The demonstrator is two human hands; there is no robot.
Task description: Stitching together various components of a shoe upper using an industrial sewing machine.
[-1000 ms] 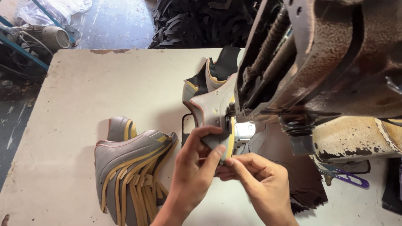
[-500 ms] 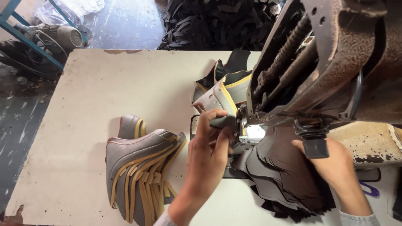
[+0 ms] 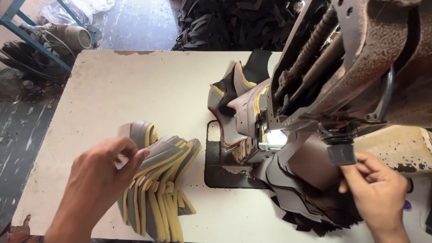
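Reaching left of the sewing machine [image 3: 355, 67], the left hand [image 3: 96, 180] lies palm-down on a fanned stack of grey-and-yellow shoe pieces [image 3: 157, 189] on the bench [image 3: 135, 85], fingers curled on the top piece. Below the machine's knob [image 3: 340, 150], the right hand [image 3: 380, 193] pinches dark brown pieces [image 3: 306, 189], fingers together.

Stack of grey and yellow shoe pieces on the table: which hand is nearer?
Left. The left hand rests on the stack of grey and yellow shoe pieces; the right hand is far across, by the sewing machine.
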